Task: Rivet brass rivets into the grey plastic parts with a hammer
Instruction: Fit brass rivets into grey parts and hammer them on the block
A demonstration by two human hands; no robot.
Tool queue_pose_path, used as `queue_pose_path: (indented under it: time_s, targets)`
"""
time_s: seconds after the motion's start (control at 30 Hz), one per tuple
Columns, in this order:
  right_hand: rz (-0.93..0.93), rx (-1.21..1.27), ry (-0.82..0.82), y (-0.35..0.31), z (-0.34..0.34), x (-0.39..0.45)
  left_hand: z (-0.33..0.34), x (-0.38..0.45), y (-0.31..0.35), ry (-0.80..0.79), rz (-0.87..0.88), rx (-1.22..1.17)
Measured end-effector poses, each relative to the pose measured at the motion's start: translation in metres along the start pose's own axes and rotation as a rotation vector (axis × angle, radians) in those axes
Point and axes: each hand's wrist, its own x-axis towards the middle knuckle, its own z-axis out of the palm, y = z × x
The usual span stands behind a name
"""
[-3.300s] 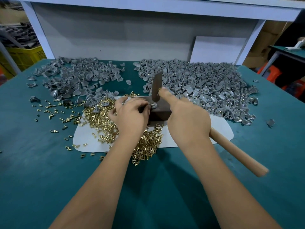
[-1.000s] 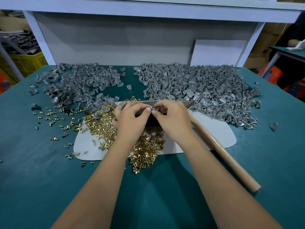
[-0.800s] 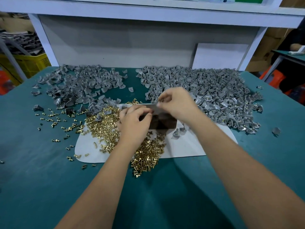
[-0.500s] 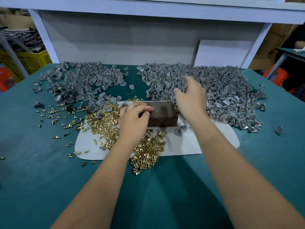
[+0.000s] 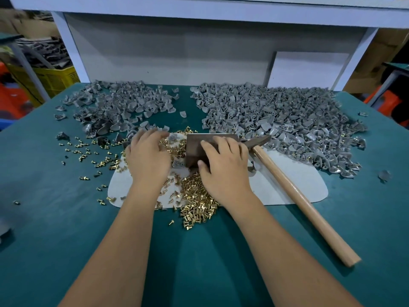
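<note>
Both hands are working mid-frame: the left hand (image 5: 147,156), fingers spread, is now reaching into the brass rivets (image 5: 194,202), while the right hand (image 5: 223,165), empty after discarding the finished part, is resting on the block (image 5: 194,149); the hammer (image 5: 294,191) is lying idle, right of centre, so another rivet cycle is starting.

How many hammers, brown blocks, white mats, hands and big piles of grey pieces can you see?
Hammer: 1
Brown block: 1
White mat: 1
Hands: 2, the left hand and the right hand
Big piles of grey plastic parts: 2, a left pile and a right pile
Total: 7
The brass rivets are too many to count.
</note>
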Motion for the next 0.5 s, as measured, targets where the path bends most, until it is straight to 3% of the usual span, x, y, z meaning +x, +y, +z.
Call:
queue_pose_path:
  time_s: [0.13,0.23,0.33,0.5]
  targets:
    - [-0.174,0.147,0.147,-0.008,-0.006,-0.002,-0.002,0.001,-0.011,-0.192,-0.075,0.211]
    - [-0.250,0.277,0.006,-0.016,-0.006,-0.006,-0.003,0.001,-0.009,-0.185,-0.070,0.236]
    - [-0.292,0.216,-0.189,-0.020,0.000,-0.008,-0.003,-0.001,-0.008,-0.133,-0.067,0.246]
    - [-0.301,0.203,-0.258,-0.021,0.001,-0.008,-0.004,-0.002,-0.009,-0.065,-0.078,0.271]
